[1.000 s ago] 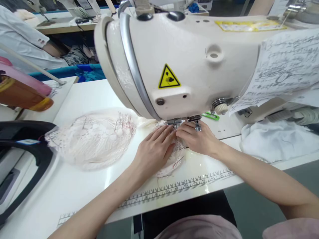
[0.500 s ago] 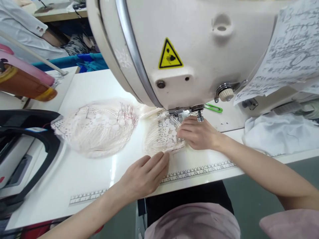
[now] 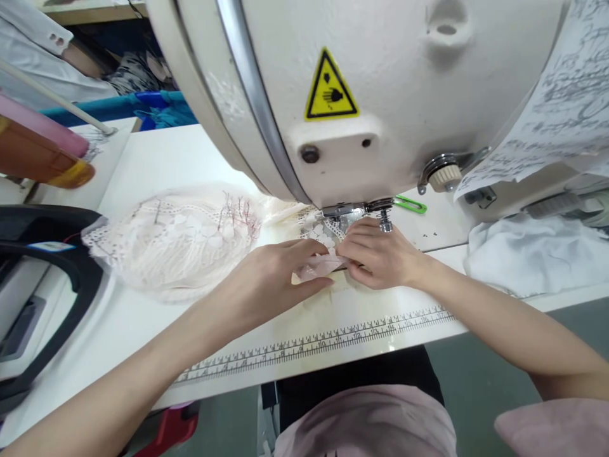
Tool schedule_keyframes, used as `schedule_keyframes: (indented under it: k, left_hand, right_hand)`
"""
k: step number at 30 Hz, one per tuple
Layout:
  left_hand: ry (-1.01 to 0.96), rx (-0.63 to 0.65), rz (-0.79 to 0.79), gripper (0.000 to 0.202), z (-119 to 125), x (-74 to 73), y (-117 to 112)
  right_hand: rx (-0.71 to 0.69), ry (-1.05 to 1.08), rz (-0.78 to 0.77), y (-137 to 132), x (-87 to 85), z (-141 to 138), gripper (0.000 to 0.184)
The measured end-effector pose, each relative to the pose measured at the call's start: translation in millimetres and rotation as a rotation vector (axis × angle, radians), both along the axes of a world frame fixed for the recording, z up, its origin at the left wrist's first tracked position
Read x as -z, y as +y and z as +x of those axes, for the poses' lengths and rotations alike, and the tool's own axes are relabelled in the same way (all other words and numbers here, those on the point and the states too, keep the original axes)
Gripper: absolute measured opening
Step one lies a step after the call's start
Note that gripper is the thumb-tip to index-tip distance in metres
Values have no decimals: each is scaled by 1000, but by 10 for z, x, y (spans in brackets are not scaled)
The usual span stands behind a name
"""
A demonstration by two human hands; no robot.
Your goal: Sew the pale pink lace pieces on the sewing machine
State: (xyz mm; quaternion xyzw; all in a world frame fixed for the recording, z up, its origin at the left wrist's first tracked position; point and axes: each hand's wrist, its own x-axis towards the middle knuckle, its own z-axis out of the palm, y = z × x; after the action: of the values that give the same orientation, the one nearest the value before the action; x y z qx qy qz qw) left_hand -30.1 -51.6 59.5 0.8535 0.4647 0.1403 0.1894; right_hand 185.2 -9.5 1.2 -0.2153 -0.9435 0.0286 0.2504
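one lace piece [image 3: 316, 267] near bench [image 3: 157, 152] front edge: my right hand [image 3: 380, 255] pinches it; my left hand [image 3: 273, 266] cups it, grip unclear; uneven pulling could pucker it.

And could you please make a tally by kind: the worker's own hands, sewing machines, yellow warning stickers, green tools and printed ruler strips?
Own hands: 2 (left hand, right hand)
Sewing machine: 1
Yellow warning sticker: 1
Green tool: 1
Printed ruler strip: 1
Total: 6
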Motion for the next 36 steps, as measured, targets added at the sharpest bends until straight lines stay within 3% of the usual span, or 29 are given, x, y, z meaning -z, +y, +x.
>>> schedule_keyframes:
  k: [2,6,9,13,19,25,33,36]
  left_hand:
    - [-65,-6,30,23,56,50,-1]
    - [-201,-47,154,40,129,102,-38]
    - [-248,-24,183,41,119,149,-53]
    - [-118,91,266,22,89,284,-93]
    - [55,157,586,11,95,460,-153]
    - [47,148,654,10,61,483,-140]
    - [162,151,752,14,30,423,-111]
    - [148,186,761,11,16,427,-60]
  right_hand:
    - [-19,3,11,9,2,8,19]
    - [-25,50,17,19,39,16,21]
    - [-7,92,24,17,76,9,21]
    - [5,110,57,18,91,-7,25]
    - [-59,38,-8,31,24,9,26]
    - [-139,-55,-158,51,-18,34,25]
    - [-198,72,-45,99,72,86,11]
    - [-160,50,-54,96,74,109,14]
